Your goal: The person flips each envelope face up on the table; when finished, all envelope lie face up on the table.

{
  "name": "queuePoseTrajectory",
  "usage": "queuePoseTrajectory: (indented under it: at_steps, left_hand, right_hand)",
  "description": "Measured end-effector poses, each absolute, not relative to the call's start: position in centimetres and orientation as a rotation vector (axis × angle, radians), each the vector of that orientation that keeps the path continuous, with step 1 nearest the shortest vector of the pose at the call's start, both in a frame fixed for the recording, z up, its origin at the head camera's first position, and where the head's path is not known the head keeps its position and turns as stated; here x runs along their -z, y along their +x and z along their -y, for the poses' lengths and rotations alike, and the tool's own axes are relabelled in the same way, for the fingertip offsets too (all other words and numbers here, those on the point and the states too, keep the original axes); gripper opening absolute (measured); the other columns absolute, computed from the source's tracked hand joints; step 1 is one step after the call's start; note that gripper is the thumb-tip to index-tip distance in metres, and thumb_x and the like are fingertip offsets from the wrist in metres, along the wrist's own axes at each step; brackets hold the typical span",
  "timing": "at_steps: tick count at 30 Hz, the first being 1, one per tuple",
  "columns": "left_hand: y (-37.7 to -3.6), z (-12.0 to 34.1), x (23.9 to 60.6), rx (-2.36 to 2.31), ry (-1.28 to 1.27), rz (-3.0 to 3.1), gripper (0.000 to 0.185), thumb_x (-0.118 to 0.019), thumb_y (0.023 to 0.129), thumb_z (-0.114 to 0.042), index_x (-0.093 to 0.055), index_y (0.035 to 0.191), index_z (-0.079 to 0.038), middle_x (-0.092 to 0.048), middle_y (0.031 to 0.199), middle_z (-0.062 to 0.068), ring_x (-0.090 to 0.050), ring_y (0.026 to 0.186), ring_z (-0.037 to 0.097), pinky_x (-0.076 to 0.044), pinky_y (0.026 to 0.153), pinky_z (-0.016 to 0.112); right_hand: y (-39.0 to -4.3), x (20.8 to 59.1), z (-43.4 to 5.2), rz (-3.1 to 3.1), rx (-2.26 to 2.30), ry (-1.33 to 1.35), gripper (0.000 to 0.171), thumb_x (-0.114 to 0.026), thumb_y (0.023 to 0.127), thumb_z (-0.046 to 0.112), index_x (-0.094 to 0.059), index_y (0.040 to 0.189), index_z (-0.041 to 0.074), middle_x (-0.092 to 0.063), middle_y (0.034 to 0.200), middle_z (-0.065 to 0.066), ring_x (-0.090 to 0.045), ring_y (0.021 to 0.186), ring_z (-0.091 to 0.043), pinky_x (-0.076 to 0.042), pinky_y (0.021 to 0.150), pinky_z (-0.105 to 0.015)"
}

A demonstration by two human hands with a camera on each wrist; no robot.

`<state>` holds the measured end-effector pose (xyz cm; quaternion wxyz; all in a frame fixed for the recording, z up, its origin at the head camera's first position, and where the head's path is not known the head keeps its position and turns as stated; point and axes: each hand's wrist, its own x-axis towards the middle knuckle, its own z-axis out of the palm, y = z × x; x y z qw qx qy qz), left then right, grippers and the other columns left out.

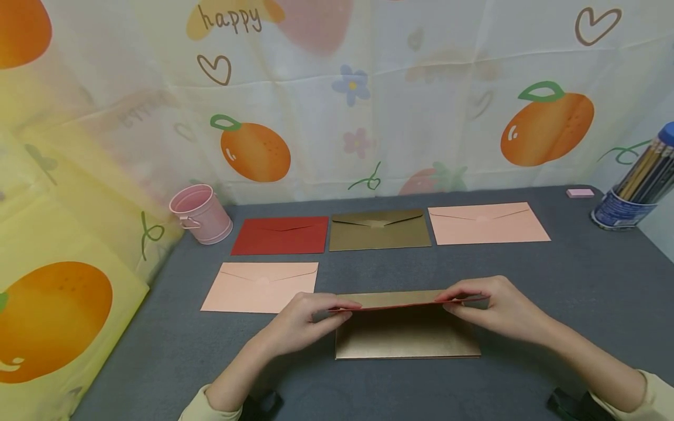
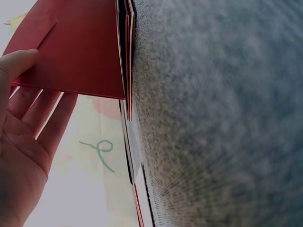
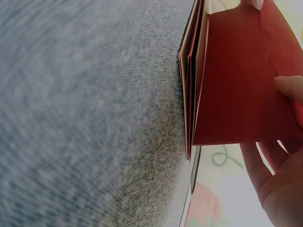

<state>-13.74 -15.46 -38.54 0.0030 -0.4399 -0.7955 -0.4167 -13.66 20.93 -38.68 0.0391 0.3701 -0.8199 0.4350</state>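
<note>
Both hands hold a red envelope [image 2: 80,56] raised on edge, its thin top edge facing the head view. My left hand [image 1: 310,318] pinches its left end between thumb and fingers. At the other end, the right hand [image 1: 489,307] grips it the same way. Right under it lies a gold envelope [image 1: 408,339], on top of a small stack whose layered edges [image 3: 187,94] show in the right wrist view. Beyond the hands lie a flat red envelope [image 1: 279,237], a darker gold envelope [image 1: 380,237] and a pink envelope [image 1: 489,225] in a row. A peach envelope [image 1: 253,292] lies beside my left hand.
A small pink bucket [image 1: 202,216] stands at the back left of the dark grey tabletop [image 1: 590,280]. At the back right are a blue pencil holder [image 1: 623,207] full of pencils and a pink eraser [image 1: 580,193]. A fruit-print curtain [image 1: 368,117] hangs behind.
</note>
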Motion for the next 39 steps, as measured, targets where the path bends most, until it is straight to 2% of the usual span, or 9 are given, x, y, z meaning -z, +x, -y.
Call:
queuePoseTrajectory:
  at_steps: [6, 12, 14, 19, 23, 29, 32, 36, 39]
  left_hand:
    - [-13.6, 15.4, 38.4, 1.366, -1.304, 2.485, 0.024, -0.068, 0.09, -0.003, -0.072, 0.113, -0.01, -0.073, 0.103, 0.004, -0.067, 0.095, 0.007, -0.055, 0.081, 0.027]
    - [-13.5, 15.5, 38.4, 1.4, -1.225, 2.527, 0.024, -0.07, 0.09, -0.007, -0.073, 0.113, -0.011, -0.072, 0.106, -0.003, -0.067, 0.096, 0.008, -0.055, 0.081, 0.028]
    - [-13.6, 15.6, 38.4, 1.401, -1.222, 2.53, 0.024, -0.071, 0.089, -0.005, -0.073, 0.112, -0.01, -0.072, 0.104, -0.002, -0.067, 0.094, 0.008, -0.055, 0.081, 0.028]
    - [-13.8, 15.8, 38.6, 1.445, -1.176, 2.526, 0.021, -0.071, 0.087, -0.002, -0.073, 0.107, -0.008, -0.073, 0.098, 0.003, -0.068, 0.087, 0.01, -0.056, 0.077, 0.029]
    - [-14.2, 15.8, 38.5, 1.514, -1.047, 2.555, 0.016, -0.072, 0.088, -0.007, -0.074, 0.103, -0.009, -0.073, 0.095, 0.002, -0.068, 0.082, 0.012, -0.057, 0.073, 0.031]
    - [-15.2, 15.7, 38.1, 1.597, -0.825, 2.569, 0.022, -0.073, 0.087, -0.008, -0.072, 0.109, -0.009, -0.073, 0.099, 0.001, -0.068, 0.086, 0.013, -0.057, 0.075, 0.032]
    - [-16.0, 15.6, 37.9, 1.617, -0.743, 2.545, 0.03, -0.073, 0.087, -0.008, -0.069, 0.117, -0.012, -0.072, 0.101, 0.001, -0.068, 0.087, 0.013, -0.057, 0.074, 0.031]
    - [-17.3, 15.6, 37.7, 1.574, -0.649, 2.522, 0.044, -0.074, 0.088, -0.011, -0.062, 0.129, -0.018, -0.07, 0.1, 0.001, -0.066, 0.082, 0.014, -0.054, 0.064, 0.026]
    - [-18.3, 15.6, 37.7, 1.536, -0.613, 2.515, 0.053, -0.074, 0.087, -0.011, -0.056, 0.136, -0.019, -0.066, 0.107, 0.004, -0.064, 0.08, 0.016, -0.054, 0.067, 0.026]
  right_hand:
    - [-13.5, 38.4, -20.9, 2.531, -1.337, 1.053, 0.027, -0.076, 0.084, 0.006, -0.074, 0.102, 0.025, -0.073, 0.093, 0.007, -0.068, 0.082, -0.007, -0.053, 0.071, -0.019]
    - [-13.4, 38.3, -21.1, 2.596, -1.33, 0.95, 0.022, -0.078, 0.083, 0.013, -0.073, 0.098, 0.028, -0.071, 0.089, 0.014, -0.067, 0.079, -0.006, -0.052, 0.069, -0.021]
    - [-13.4, 38.3, -21.2, 2.622, -1.322, 0.919, 0.02, -0.078, 0.084, 0.014, -0.073, 0.097, 0.029, -0.071, 0.088, 0.015, -0.066, 0.079, -0.006, -0.052, 0.068, -0.022]
    - [-13.6, 38.3, -21.4, 2.658, -1.355, 0.849, 0.017, -0.077, 0.085, 0.014, -0.073, 0.095, 0.027, -0.072, 0.086, 0.01, -0.066, 0.077, -0.007, -0.052, 0.067, -0.025]
    - [-14.1, 38.4, -21.1, 2.652, -1.431, 0.763, 0.015, -0.078, 0.084, 0.013, -0.073, 0.096, 0.021, -0.072, 0.083, 0.005, -0.065, 0.073, -0.01, -0.053, 0.062, -0.026]
    - [-15.5, 38.1, -20.4, 2.642, -1.58, 0.649, 0.025, -0.077, 0.085, 0.016, -0.068, 0.108, 0.011, -0.072, 0.093, -0.002, -0.069, 0.077, -0.015, -0.057, 0.064, -0.029]
    - [-16.6, 38.0, -20.0, 2.629, -1.625, 0.615, 0.035, -0.077, 0.085, 0.017, -0.063, 0.117, 0.011, -0.071, 0.098, -0.006, -0.07, 0.08, -0.015, -0.057, 0.067, -0.029]
    - [-18.2, 37.9, -19.5, 2.601, -1.685, 0.617, 0.048, -0.077, 0.085, 0.014, -0.055, 0.128, 0.01, -0.069, 0.105, -0.011, -0.07, 0.086, -0.016, -0.057, 0.071, -0.028]
    - [-19.4, 37.9, -19.1, 2.595, -1.704, 0.617, 0.057, -0.076, 0.086, 0.012, -0.049, 0.137, 0.009, -0.065, 0.113, -0.014, -0.069, 0.092, -0.02, -0.056, 0.074, -0.027]
